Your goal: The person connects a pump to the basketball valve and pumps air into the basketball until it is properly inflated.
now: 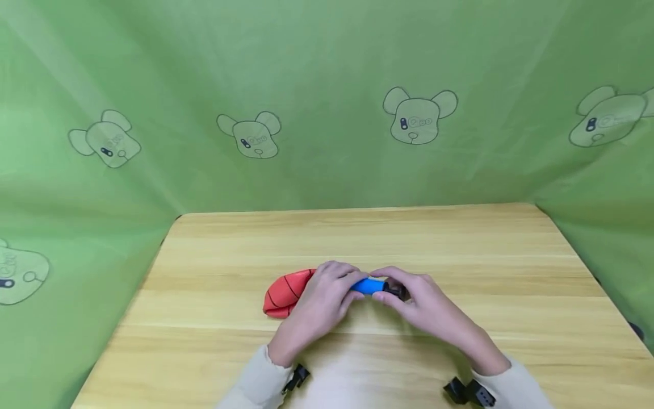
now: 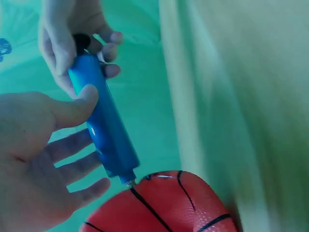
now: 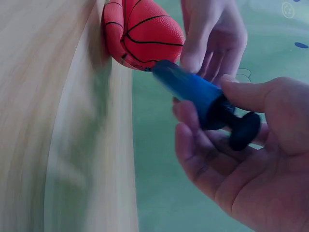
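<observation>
A blue hand pump (image 1: 369,286) with a black T-shaped handle (image 3: 245,130) is held between both hands over the table. My left hand (image 1: 329,295) grips its barrel, thumb on one side and fingers on the other. At the handle end, my right hand (image 1: 421,298) pinches the pump between thumb and fingers, near the black cap. The pump's metal needle (image 2: 131,183) meets the surface of a deflated red ball (image 1: 287,292) with black seam lines. The ball is creased and folded, and my left hand partly covers it in the head view.
The light wood table (image 1: 357,238) reaches back to a green cloth curtain (image 1: 327,68) printed with bear heads. More green cloth stands along both sides. Black wrist cameras (image 1: 296,378) sit at the cuffs of the pale sleeves (image 1: 258,380).
</observation>
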The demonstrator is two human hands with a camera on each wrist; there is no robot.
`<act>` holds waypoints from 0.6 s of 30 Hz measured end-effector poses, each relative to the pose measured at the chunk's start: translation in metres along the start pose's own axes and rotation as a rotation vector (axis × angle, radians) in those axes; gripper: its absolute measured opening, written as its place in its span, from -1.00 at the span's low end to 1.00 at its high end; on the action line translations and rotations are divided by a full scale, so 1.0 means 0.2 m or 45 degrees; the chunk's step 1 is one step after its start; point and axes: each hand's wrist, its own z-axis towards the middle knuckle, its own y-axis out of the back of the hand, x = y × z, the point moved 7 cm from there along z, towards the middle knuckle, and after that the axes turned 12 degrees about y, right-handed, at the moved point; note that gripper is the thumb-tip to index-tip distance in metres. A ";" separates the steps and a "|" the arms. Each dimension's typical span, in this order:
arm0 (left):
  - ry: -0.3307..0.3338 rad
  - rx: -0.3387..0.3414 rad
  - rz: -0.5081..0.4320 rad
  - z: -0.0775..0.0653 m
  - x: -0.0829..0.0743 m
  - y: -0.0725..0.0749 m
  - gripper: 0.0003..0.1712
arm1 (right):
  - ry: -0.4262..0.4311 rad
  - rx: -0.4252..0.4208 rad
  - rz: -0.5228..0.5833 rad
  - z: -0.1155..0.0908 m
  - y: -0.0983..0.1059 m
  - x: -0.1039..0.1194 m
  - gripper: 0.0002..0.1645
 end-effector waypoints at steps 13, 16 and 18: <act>-0.022 -0.052 0.073 0.00 -0.08 -0.14 -0.61 | -0.037 -0.188 0.046 -0.06 0.08 -0.01 -0.80; -0.003 -0.002 0.115 0.00 -0.08 -0.17 -0.62 | -0.040 -0.162 0.084 -0.07 0.09 -0.01 -0.83; 0.008 0.058 0.147 0.00 -0.07 -0.20 -0.61 | -0.017 -0.141 0.118 -0.08 0.09 0.00 -0.83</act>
